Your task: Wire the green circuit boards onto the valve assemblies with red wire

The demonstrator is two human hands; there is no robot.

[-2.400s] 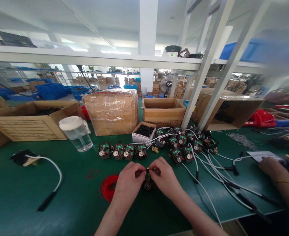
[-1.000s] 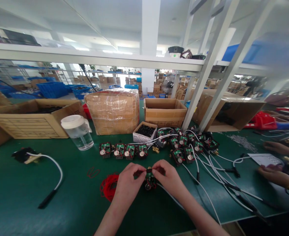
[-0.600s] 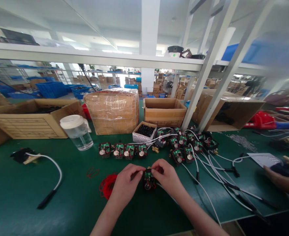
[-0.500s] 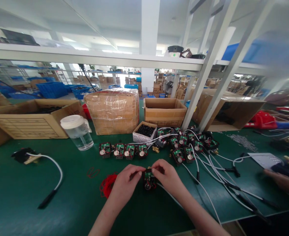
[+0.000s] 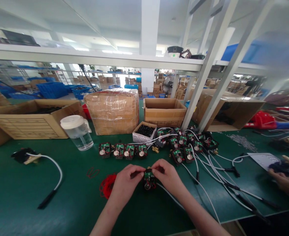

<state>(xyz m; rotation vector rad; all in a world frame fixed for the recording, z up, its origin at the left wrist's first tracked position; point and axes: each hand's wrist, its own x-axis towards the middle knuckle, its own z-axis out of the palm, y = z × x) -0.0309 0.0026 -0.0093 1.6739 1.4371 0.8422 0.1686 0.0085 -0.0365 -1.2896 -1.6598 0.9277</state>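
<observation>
"at the centre front of the green surface (image 5: 68,183): one circuit module (image 5: 148,179). bearing from the hands?"

"between them, just nearer the wearer than the fingertips; far end at the fingers."

"long axis?"

"seemingly pointing away from the wearer. one small dark strip (image 5: 148,170) lies crosswise, left to right, at the far end."

"hands, condition?"

"right hand (image 5: 166,173): thumb and finger pinching the strip's right end. left hand (image 5: 126,182): finger at the left end, thumb just below; cannot tell whether fully pinched."

"nearer hand?"

"neither clearly; one to each side."

"adjoining items?"

"one red wire bundle (image 5: 107,186), beside the left hand; one row of four modules (image 5: 129,151), beyond; one white cable (image 5: 169,193), leading rightward from beside the module."
</observation>
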